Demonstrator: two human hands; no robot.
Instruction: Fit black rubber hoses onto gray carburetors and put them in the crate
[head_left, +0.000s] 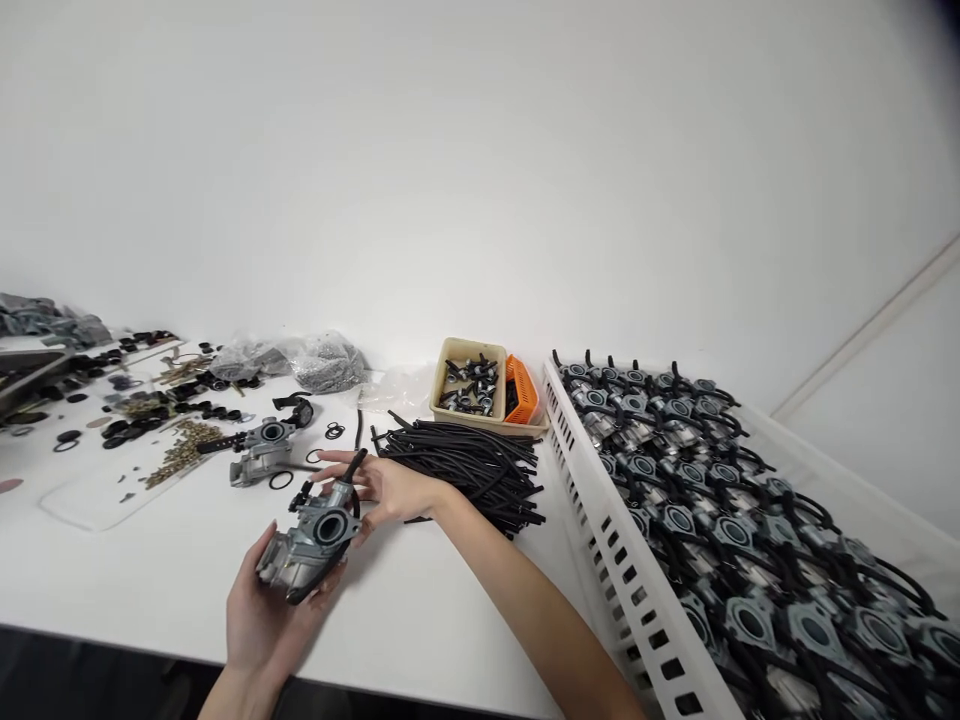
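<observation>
My left hand (271, 620) is wrapped round the underside of a silver metal carburetor (307, 540) with a round bore and a black hose, held above the white table. At the carburetor's right side, my right hand (394, 487) has its fingers curved by the black hose (351, 470); its thumb is near the metal flange. Whether those fingers grip the hose is hard to make out. Behind them a second carburetor (262, 450) lies on the table, with black rings (281, 480) beside it. To the right sits a pile of black hoses (465, 465).
A large white crate (630, 570) on the right holds rows of carburetors with hoses. Behind the hose pile stand a cream tray (437, 385) of small parts and an orange basket (534, 392). Brass pieces (182, 452), black caps and plastic bags (322, 362) lie at the left and back.
</observation>
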